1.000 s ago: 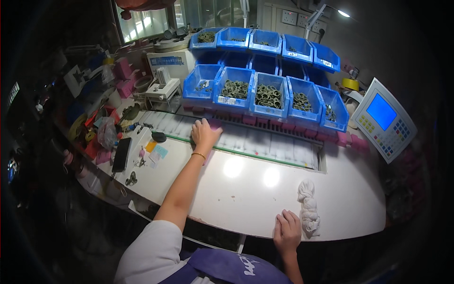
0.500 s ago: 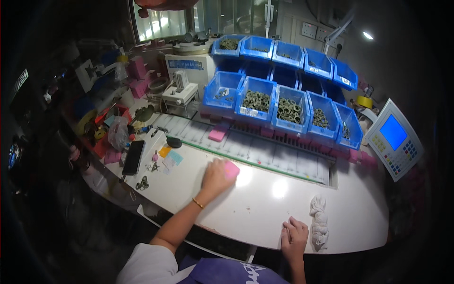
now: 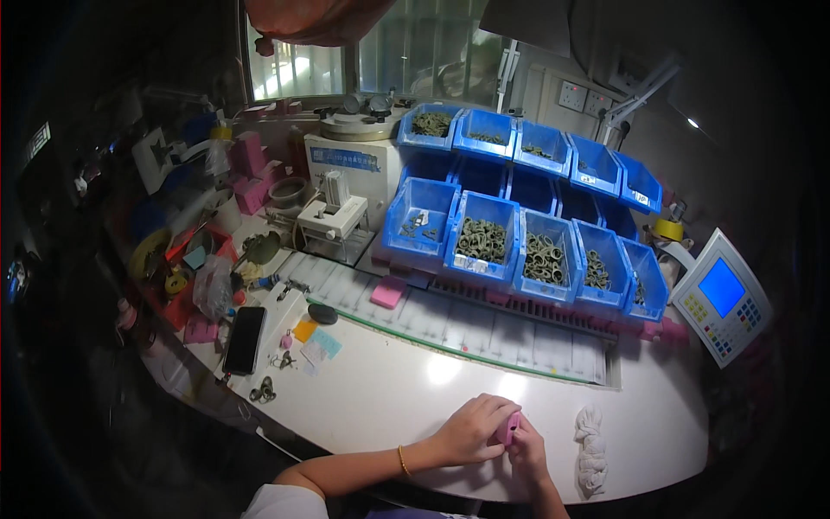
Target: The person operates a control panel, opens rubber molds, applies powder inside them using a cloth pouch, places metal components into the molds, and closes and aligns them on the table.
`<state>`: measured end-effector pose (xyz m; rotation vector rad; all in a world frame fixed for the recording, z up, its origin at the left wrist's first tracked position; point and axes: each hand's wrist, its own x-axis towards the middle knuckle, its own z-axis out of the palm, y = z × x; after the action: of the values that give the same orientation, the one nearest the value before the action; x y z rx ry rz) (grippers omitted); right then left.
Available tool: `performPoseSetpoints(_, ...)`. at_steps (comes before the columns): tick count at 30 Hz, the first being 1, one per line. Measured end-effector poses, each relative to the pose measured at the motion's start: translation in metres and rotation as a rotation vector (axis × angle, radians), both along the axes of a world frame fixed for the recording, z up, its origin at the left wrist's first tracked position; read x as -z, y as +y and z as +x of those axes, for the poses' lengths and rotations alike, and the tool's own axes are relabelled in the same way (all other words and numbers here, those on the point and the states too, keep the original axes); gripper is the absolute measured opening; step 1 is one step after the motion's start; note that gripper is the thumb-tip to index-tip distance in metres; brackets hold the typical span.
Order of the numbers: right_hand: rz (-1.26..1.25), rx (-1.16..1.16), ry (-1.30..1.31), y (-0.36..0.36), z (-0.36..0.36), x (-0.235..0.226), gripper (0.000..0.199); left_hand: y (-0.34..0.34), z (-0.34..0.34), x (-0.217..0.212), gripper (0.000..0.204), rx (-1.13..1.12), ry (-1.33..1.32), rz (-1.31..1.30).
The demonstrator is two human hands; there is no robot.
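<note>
At the front of the white table my left hand [image 3: 471,429] is closed around a small pink block [image 3: 509,427], its fingers over the top and far side. A dark hole shows in the block's end. My right hand [image 3: 528,455] grips the same block from the right, fingers partly hidden behind it. The block is tilted up between both hands, just above the tabletop. A twisted white cloth [image 3: 590,454] lies to the right of my right hand.
Blue bins [image 3: 481,233] of small greenish ring-like pieces stand in tiers at the back. Before them runs a pale strip with another pink block [image 3: 388,292]. A phone [image 3: 245,340], sticky notes [image 3: 322,343] and loose rings [image 3: 263,391] lie left; a keypad panel [image 3: 723,297] stands right.
My left hand has brought the pink block from the table's middle to the right and nearer me. My right hand has closed on it too. The view has shifted, so the bins appear lower.
</note>
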<state>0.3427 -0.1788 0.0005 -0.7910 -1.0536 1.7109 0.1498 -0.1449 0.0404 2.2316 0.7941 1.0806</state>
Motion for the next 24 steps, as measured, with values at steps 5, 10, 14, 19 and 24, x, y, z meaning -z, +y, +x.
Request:
performPoseSetpoints(5, -0.047, 0.099, -0.328, 0.014, -0.037, -0.015, 0.063, 0.03, -0.035, -0.026, 0.056, 0.138, 0.13, -0.094)
performPoseSetpoints(10, 0.021, 0.201, -0.24, 0.022, -0.043, 0.004, 0.071, 0.138, -0.13, -0.117, 0.019, -0.388, -0.128, 0.235)
performPoseSetpoints(14, -0.01, 0.163, -0.228, 0.033, -0.047, -0.002, 0.081, 0.23, -0.172, -0.186, 0.02, -0.479, 0.295, -0.022)
performPoseSetpoints(19, -0.004, 0.119, -0.272, 0.037, -0.046, -0.014, 0.085, 0.304, -0.158, -0.188, 0.026, -0.31, 0.997, -0.338)
performPoseSetpoints(24, -0.167, 0.252, -0.051, 0.026, -0.052, -0.015, 0.055, 0.331, -0.138, -0.162, 0.025, -0.155, 1.192, -0.465)
